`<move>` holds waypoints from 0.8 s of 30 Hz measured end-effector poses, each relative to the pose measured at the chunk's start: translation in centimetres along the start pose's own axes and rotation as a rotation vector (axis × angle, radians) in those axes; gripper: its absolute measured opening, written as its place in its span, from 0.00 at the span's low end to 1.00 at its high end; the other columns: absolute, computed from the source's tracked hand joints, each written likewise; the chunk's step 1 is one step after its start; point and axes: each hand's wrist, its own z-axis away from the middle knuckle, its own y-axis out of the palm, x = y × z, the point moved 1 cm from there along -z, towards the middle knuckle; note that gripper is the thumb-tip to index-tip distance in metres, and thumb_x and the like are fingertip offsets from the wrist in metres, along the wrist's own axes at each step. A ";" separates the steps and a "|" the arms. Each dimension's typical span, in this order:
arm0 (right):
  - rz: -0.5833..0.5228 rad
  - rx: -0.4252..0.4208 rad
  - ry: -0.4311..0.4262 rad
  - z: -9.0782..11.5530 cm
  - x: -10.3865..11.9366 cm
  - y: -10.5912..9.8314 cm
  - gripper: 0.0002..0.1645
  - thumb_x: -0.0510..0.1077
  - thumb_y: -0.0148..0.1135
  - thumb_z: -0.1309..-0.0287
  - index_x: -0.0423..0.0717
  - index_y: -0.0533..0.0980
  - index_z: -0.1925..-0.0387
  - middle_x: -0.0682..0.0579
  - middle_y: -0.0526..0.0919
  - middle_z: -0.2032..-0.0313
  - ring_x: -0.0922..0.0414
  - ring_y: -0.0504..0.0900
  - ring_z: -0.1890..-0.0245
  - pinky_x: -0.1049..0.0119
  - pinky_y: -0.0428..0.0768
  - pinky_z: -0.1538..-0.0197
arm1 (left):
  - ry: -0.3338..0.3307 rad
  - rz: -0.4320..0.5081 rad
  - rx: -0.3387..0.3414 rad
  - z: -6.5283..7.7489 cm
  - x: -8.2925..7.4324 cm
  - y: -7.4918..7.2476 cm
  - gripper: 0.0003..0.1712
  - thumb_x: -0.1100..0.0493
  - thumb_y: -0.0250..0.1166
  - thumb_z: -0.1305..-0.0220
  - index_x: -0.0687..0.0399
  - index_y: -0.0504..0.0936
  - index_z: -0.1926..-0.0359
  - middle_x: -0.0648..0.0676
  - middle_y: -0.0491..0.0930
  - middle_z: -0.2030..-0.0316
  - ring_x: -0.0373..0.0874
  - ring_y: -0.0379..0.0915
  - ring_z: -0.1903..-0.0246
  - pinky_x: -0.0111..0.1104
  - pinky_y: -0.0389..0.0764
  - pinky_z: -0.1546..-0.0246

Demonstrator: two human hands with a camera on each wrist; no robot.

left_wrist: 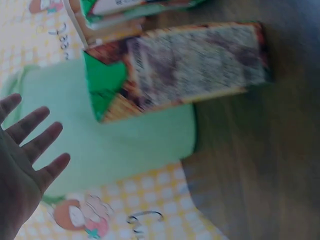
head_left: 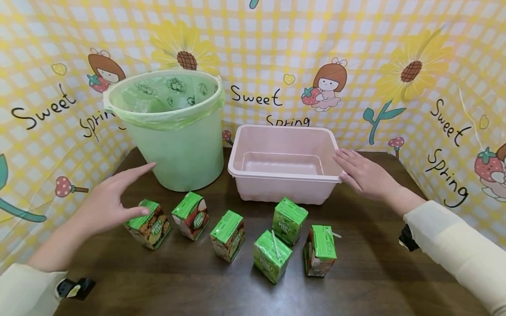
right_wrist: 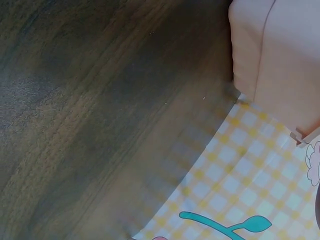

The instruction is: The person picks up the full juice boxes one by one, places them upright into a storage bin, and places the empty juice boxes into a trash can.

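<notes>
My left hand point(head_left: 104, 202) hovers at the leftmost juice carton point(head_left: 159, 224), fingers straight and thumb spread apart, overlapping its top in the head view. In the left wrist view the spread fingers point(left_wrist: 42, 142) hold nothing, and the carton's printed side point(left_wrist: 195, 65) faces the camera. At the right end of a pink plastic bin point(head_left: 282, 188), my right hand point(head_left: 365, 176) lies with straight fingers along the rim. Several more green-topped cartons stand in front, among them a red-sided one point(head_left: 193, 219) and a green one with a straw point(head_left: 270, 259). The right wrist view shows the bin's side but no hand.
A light green bucket point(head_left: 182, 158) with a green bag liner point(head_left: 174, 123) stands behind the cartons at left, beside the pink bin. Dark wood tabletop point(head_left: 367, 263) lies beneath everything. Yellow checked cloth point(head_left: 257, 44) encloses the back and sides.
</notes>
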 end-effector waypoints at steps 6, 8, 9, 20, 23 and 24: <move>0.007 -0.013 -0.014 0.0 -0.1 0.1 0.35 0.56 0.39 0.25 0.29 0.65 0.35 0.32 0.67 0.36 0.37 0.63 0.34 0.54 0.52 0.28 | -0.067 0.130 0.001 1.5 1.9 0.7 0.59 0.59 0.83 0.62 0.38 0.62 0.28 0.49 0.72 0.37 0.33 0.63 0.39 0.28 0.64 0.46; 0.010 -0.016 -0.014 0.0 -0.1 0.1 0.35 0.56 0.39 0.24 0.29 0.65 0.35 0.32 0.67 0.35 0.37 0.63 0.34 0.54 0.52 0.28 | -0.074 0.202 0.021 1.8 2.6 0.9 0.59 0.62 0.82 0.61 0.40 0.61 0.27 0.45 0.71 0.37 0.27 0.62 0.41 0.18 0.61 0.50; 0.012 -0.016 -0.013 0.0 -0.1 0.1 0.35 0.56 0.39 0.24 0.29 0.65 0.35 0.32 0.67 0.35 0.37 0.63 0.34 0.54 0.52 0.29 | -0.076 0.243 0.037 1.9 2.9 1.0 0.59 0.64 0.81 0.60 0.41 0.60 0.27 0.43 0.70 0.36 0.27 0.62 0.41 0.16 0.61 0.50; 0.012 -0.006 -0.012 -0.1 0.0 0.1 0.35 0.55 0.39 0.24 0.29 0.65 0.35 0.32 0.67 0.35 0.38 0.62 0.33 0.50 0.55 0.30 | -0.042 0.699 0.284 2.7 6.1 2.3 0.54 0.77 0.69 0.52 0.57 0.53 0.25 0.50 0.65 0.32 0.36 0.62 0.36 0.23 0.68 0.45; 0.009 -0.011 -0.016 -0.1 0.1 0.1 0.36 0.56 0.38 0.24 0.29 0.65 0.35 0.32 0.67 0.36 0.38 0.63 0.34 0.52 0.53 0.29 | -0.026 0.820 0.369 2.9 6.7 2.9 0.52 0.78 0.66 0.48 0.61 0.51 0.25 0.53 0.62 0.30 0.38 0.57 0.33 0.22 0.62 0.40; 0.007 -0.014 -0.017 -0.1 0.1 0.1 0.36 0.56 0.38 0.24 0.28 0.65 0.35 0.32 0.67 0.36 0.37 0.63 0.34 0.53 0.53 0.29 | -0.020 0.855 0.396 2.9 6.9 3.1 0.51 0.77 0.66 0.47 0.61 0.51 0.26 0.54 0.61 0.30 0.39 0.55 0.31 0.21 0.60 0.39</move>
